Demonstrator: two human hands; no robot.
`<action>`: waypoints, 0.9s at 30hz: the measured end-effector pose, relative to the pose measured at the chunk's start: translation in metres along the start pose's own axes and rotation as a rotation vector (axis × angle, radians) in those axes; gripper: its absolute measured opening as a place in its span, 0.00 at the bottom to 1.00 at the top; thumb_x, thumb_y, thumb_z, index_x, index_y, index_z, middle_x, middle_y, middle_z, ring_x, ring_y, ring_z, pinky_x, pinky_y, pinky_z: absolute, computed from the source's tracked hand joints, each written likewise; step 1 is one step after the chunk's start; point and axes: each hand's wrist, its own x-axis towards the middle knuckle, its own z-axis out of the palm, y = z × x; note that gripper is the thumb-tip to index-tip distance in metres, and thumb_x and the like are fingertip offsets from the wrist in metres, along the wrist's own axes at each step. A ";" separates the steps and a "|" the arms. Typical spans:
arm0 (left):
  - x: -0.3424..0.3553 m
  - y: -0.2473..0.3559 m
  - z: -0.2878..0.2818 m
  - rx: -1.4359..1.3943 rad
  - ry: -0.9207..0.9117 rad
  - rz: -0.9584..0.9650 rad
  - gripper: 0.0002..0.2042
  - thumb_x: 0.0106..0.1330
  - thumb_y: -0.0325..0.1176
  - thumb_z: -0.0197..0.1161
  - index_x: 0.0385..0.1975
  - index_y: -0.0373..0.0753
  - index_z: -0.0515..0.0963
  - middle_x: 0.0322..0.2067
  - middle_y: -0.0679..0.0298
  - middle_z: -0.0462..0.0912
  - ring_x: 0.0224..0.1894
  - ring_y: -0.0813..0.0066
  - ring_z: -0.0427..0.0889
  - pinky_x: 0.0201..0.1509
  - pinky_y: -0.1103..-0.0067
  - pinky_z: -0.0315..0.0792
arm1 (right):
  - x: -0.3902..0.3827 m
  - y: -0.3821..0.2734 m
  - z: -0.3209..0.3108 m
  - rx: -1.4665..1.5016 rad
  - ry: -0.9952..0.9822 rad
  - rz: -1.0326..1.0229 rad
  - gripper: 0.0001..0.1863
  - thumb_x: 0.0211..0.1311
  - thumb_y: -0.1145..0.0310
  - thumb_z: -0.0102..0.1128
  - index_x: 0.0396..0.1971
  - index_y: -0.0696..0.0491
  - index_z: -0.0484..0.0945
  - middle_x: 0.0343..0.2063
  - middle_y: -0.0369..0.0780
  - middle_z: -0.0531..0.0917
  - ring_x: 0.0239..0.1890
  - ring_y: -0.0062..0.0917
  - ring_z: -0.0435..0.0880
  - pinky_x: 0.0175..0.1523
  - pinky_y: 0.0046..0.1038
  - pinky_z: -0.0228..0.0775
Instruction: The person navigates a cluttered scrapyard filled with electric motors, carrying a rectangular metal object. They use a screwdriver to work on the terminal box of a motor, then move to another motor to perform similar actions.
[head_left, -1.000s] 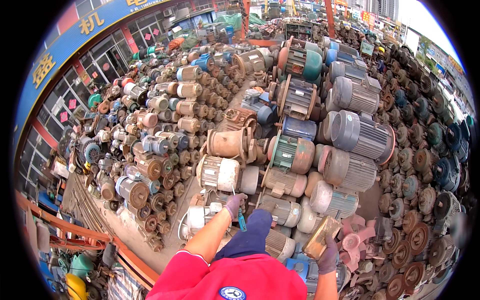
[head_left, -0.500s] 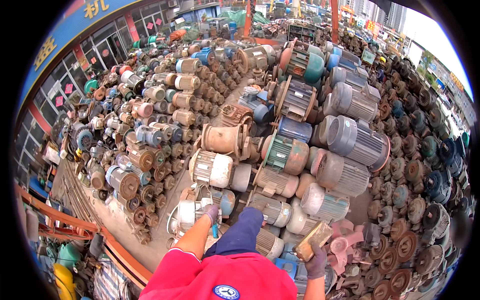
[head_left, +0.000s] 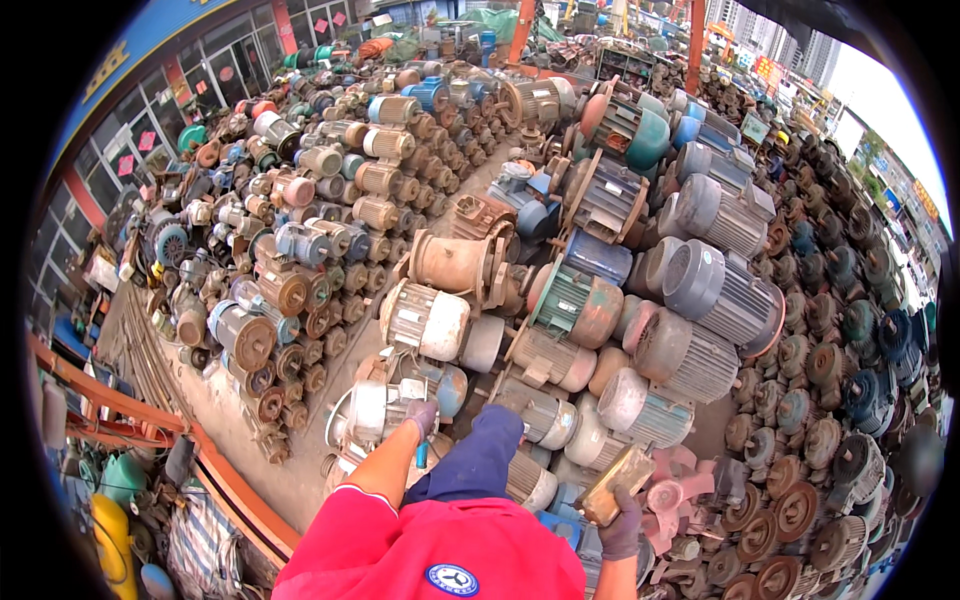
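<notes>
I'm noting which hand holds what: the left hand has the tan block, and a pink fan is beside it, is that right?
Not quite: the head view shows the tan block in the right hand. The pink fan is beside it, as you said.

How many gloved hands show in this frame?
2: the left hand, with a blue-handled tool, by a white motor; the right hand, holding a brownish rectangular block.

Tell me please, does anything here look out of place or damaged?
The pink fan stands out: bare, splayed blades beside rounded motors, just right of the right hand. Several motors also look worn, with stained paint.
</notes>
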 end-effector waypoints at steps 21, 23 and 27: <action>-0.025 0.014 -0.005 0.173 0.023 0.039 0.17 0.64 0.39 0.63 0.31 0.26 0.83 0.26 0.46 0.86 0.26 0.58 0.86 0.29 0.65 0.75 | -0.016 0.016 0.025 -0.077 0.070 -0.068 0.17 0.69 0.68 0.57 0.49 0.65 0.78 0.41 0.46 0.85 0.39 0.34 0.89 0.39 0.34 0.85; -0.009 0.003 -0.008 0.264 0.030 0.064 0.17 0.65 0.39 0.62 0.31 0.25 0.83 0.27 0.45 0.86 0.29 0.54 0.88 0.32 0.63 0.77 | -0.017 0.016 0.027 -0.081 0.046 -0.033 0.18 0.68 0.68 0.56 0.53 0.63 0.75 0.43 0.46 0.84 0.40 0.35 0.89 0.40 0.34 0.86; -0.002 0.000 -0.018 0.328 0.064 0.040 0.17 0.67 0.39 0.61 0.31 0.26 0.83 0.28 0.44 0.86 0.35 0.50 0.89 0.37 0.61 0.79 | -0.025 0.011 0.043 -0.056 0.008 0.000 0.20 0.68 0.68 0.56 0.56 0.61 0.73 0.46 0.45 0.82 0.42 0.36 0.88 0.43 0.36 0.86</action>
